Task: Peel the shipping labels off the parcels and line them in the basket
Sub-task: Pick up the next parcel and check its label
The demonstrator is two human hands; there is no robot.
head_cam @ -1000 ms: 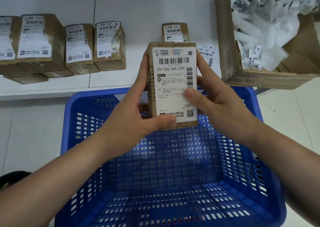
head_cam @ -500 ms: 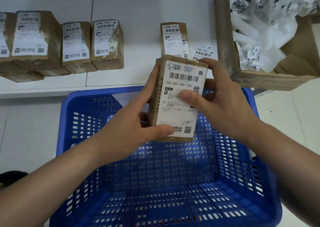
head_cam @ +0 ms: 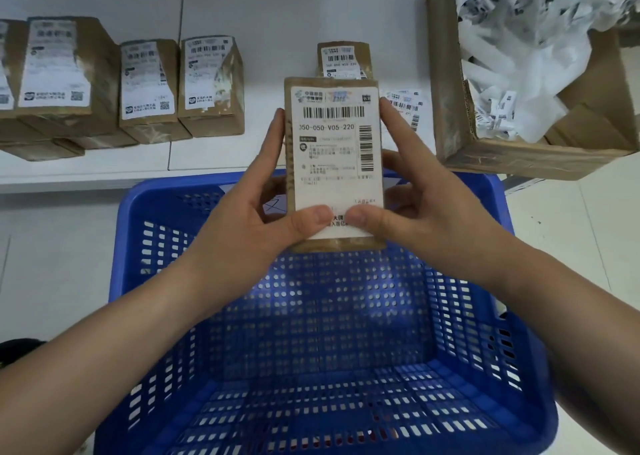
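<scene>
I see both hands holding one brown cardboard parcel (head_cam: 334, 163) upright above the far rim of the blue perforated plastic basket (head_cam: 318, 333). My left hand (head_cam: 242, 226) grips its left edge, my right hand (head_cam: 426, 212) its right, both thumbs pressing the bottom of the white printed shipping label (head_cam: 334, 156), which lies flat on the parcel. More labelled brown parcels (head_cam: 145, 87) stand on the white desk (head_cam: 277, 21) beyond.

Both forearms bare, left hand (head_cam: 242, 226) and right hand (head_cam: 433, 219) ungloved
</scene>
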